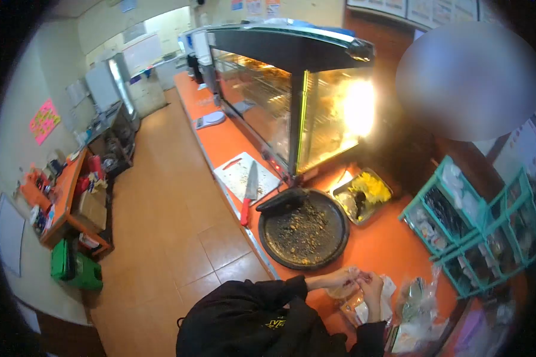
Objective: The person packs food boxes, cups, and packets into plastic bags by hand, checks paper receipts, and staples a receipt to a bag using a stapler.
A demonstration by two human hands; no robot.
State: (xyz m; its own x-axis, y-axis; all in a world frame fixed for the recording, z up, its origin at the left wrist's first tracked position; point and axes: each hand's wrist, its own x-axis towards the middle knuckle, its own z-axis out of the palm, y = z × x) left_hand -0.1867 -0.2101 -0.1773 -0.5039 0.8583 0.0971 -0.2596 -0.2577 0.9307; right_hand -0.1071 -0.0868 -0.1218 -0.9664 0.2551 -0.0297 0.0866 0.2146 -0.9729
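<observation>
Orange counter (375, 247) runs under glass warmer (292, 101). Round black tray (304, 229) with crumbs near edge; white board (244, 172) with red-handled knife (249, 193) beyond. Clear bags (420, 309) at right. Left hand (342, 279) and right hand (372, 288) meet over small packet (354, 303), fingers pinched on it. Judgement: keep packet low over counter, grip close to opening, so nothing spills.

We wear black long-sleeved top, lower centre of frame; small yellow print on fabric, unreadable. Our left hand (343, 278) and right hand (370, 285) bare, ungloved.
</observation>
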